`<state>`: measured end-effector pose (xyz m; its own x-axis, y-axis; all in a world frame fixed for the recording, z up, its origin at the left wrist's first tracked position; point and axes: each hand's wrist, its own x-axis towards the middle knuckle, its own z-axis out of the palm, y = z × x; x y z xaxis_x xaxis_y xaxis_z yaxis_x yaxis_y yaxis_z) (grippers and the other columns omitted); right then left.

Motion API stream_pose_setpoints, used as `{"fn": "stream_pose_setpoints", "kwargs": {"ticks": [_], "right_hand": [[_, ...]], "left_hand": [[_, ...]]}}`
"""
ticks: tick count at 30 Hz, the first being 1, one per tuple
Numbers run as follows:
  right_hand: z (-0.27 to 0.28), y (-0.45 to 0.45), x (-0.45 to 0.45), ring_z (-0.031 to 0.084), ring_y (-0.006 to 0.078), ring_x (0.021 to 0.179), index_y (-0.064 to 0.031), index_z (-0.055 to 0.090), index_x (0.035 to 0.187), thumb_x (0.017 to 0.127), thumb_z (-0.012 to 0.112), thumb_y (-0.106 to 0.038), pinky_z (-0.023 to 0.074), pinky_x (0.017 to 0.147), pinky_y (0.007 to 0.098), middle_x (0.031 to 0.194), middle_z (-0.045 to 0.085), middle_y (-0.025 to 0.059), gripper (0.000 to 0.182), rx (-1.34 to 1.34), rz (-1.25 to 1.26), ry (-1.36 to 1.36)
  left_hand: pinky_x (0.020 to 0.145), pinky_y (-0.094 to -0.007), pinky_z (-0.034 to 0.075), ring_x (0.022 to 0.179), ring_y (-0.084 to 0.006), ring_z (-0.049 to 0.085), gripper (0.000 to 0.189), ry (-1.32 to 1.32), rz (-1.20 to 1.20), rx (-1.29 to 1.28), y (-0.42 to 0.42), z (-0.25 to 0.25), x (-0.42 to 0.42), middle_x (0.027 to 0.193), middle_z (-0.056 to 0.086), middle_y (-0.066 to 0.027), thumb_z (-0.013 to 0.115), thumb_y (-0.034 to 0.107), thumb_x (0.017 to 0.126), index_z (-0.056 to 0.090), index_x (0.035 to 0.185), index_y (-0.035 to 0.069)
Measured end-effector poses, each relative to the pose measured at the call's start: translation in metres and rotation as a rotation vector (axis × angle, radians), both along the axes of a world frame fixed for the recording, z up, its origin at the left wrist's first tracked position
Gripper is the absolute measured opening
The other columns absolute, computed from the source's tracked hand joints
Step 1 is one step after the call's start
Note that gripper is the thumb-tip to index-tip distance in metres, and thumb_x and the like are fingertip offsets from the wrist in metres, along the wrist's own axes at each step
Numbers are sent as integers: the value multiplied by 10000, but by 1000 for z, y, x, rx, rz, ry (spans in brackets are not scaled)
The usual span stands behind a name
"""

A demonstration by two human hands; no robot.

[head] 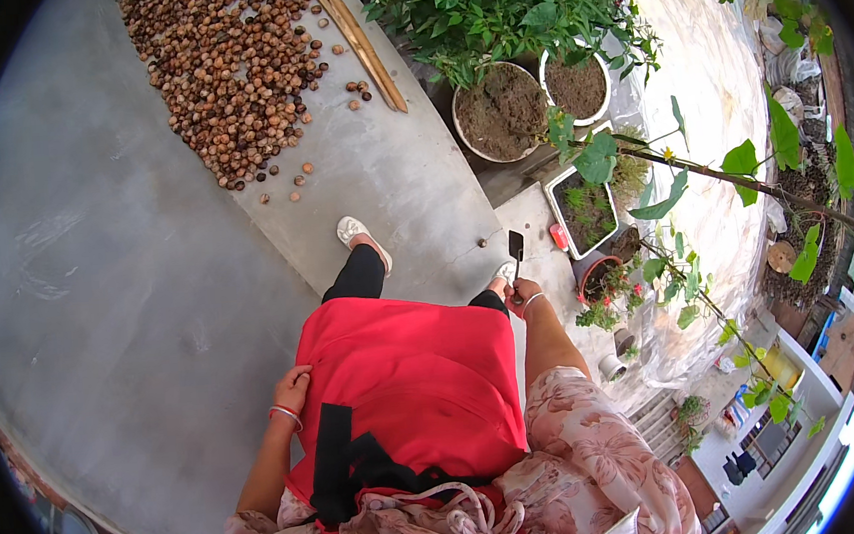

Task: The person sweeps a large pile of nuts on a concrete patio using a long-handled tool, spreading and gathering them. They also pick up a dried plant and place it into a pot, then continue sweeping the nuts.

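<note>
In my right hand (pixel 523 296) is the handle of a small tool with a flat black blade (pixel 516 244), perhaps a hand trowel; the blade points away from me, over the concrete near my shoe. My left hand (pixel 293 389) is at the left edge of the red apron (pixel 420 373), its fingers curled against the cloth; whether it grips the hem I cannot tell. A long black strap lies over the apron. Beside the hand with the tool stand a dark pot of red flowers (pixel 595 278) and a white rectangular planter (pixel 551 204) with green shoots.
Many walnuts (pixel 239 78) lie spread on the concrete at the upper left, beside wooden strips (pixel 368 49). Round soil-filled pots (pixel 499 111) stand under leafy plants. A vine stem (pixel 721 174) crosses the right side above plastic sheeting. A red can (pixel 559 237) touches the planter.
</note>
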<state>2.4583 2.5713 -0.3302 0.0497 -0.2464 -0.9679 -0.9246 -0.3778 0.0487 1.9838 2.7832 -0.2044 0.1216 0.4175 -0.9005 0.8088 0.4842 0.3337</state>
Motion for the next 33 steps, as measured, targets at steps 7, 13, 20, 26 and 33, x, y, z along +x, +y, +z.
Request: {"fn": "stream_pose_setpoints", "kwargs": {"ticks": [7, 13, 20, 26, 33], "right_hand": [[-7, 23, -86, 412, 92, 457, -102, 361, 1012, 824, 358, -68, 360, 430, 235, 650, 462, 34, 191, 201, -111, 27], [50, 27, -90, 367, 96, 455, -163, 275, 1217, 855, 362, -116, 335, 436, 250, 658, 461, 33, 375, 483, -73, 333], [77, 112, -72, 402, 136, 379, -80, 215, 1303, 823, 405, -76, 359, 352, 278, 587, 499, 78, 516, 409, 508, 38], [87, 226, -85, 416, 141, 360, -95, 234, 1305, 784, 387, -45, 329, 319, 276, 555, 490, 63, 545, 489, 884, -93], [86, 360, -106, 517, 188, 412, -56, 332, 1249, 762, 383, -26, 416, 376, 313, 637, 560, 150, 491, 575, 1531, -249]], "left_hand": [[788, -257, 418, 877, -171, 562, 208, 160, 322, 34, -45, -10, 16, 936, 610, -92, 503, 149, 798, 607, 960, 74], [795, -267, 418, 901, -220, 564, 238, 166, -148, 361, -75, -1, 22, 960, 598, -130, 526, 157, 761, 605, 963, 59], [759, -258, 432, 817, -159, 576, 221, 85, 297, 151, -54, 6, 17, 871, 623, -99, 501, 172, 784, 615, 935, 57], [756, -254, 432, 805, -149, 575, 231, 20, 478, 143, -61, -9, -7, 854, 627, -95, 499, 178, 783, 620, 933, 51], [739, -245, 425, 782, -144, 549, 228, 82, 656, 63, -94, -5, -12, 837, 609, -73, 503, 168, 775, 622, 927, 48]]}}
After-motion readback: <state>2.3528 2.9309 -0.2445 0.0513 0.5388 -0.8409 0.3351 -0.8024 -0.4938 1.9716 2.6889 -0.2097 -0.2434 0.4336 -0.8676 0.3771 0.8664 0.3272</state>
